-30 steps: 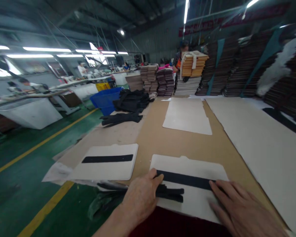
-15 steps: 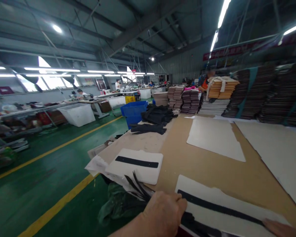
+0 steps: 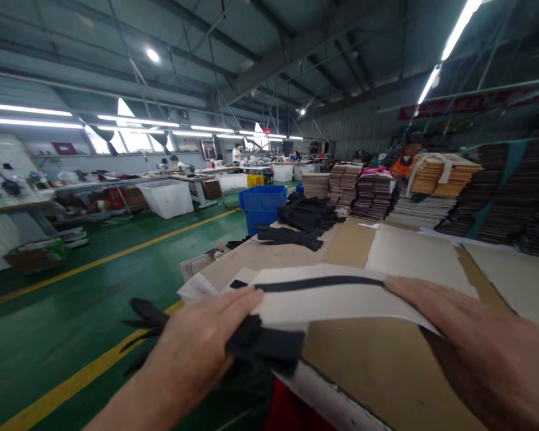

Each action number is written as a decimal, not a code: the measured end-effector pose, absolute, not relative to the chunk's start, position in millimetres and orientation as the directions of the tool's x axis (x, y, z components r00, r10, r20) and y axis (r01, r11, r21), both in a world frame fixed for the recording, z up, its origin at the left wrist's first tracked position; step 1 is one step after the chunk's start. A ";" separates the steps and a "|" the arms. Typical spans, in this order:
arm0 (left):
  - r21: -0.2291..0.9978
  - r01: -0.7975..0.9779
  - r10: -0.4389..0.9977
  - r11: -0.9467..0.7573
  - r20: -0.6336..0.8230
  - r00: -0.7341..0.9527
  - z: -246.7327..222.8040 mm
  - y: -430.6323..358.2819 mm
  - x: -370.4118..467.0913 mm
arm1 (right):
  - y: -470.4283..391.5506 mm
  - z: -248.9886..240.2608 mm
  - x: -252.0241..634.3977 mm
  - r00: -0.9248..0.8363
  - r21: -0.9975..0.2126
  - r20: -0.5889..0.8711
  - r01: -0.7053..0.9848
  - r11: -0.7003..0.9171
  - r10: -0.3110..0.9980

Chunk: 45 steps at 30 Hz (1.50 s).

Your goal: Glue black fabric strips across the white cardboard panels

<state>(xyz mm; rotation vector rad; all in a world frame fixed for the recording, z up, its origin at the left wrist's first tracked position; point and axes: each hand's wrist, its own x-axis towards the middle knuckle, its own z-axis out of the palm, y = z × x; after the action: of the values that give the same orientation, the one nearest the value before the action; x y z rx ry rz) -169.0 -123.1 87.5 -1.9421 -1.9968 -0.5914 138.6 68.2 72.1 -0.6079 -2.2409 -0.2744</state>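
A white fabric panel (image 3: 332,302) with a black strip (image 3: 323,281) along it is lifted off the brown table (image 3: 386,371). My left hand (image 3: 197,350) grips its left edge and also holds a bundle of black strips (image 3: 265,344). My right hand (image 3: 480,344) holds the panel's right end, fingers laid flat over it. Under the raised panel, part of another white panel with a black strip (image 3: 238,284) shows at the table's left edge.
A pile of black fabric pieces (image 3: 303,221) lies at the table's far left, a blue bin (image 3: 263,206) behind it. Stacks of flat panels (image 3: 435,185) line the back. A large white sheet (image 3: 413,254) lies further on. Green floor with yellow lines (image 3: 117,257) runs left; people work at distant tables.
Both hands have lifted the striped white panel off the table and carried it to the left, over the other panel. The view has tilted up and turned left.
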 end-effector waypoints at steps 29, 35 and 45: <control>0.840 0.429 0.767 0.331 0.025 -0.641 7.2 -163.9 -244.0 | -41.4 -30.2 96.4 -0.983 -0.621 0.020 0.130 0.773 0.182; 0.843 0.418 0.801 0.338 -0.025 -0.598 -2.4 -168.5 -198.5 | -15.7 -37.8 111.4 -0.808 -0.552 0.219 0.359 0.752 0.547; 0.833 0.431 0.853 0.348 -0.091 -0.514 -50.6 -125.9 -145.2 | -43.6 -70.2 62.8 -0.914 -0.565 0.241 0.141 0.813 0.327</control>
<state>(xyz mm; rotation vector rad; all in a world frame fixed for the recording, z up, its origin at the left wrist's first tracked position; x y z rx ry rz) -145.2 -125.9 -50.6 -1.5817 -2.9677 -1.5055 62.8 -43.6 -70.2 -0.3552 -2.6696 0.7960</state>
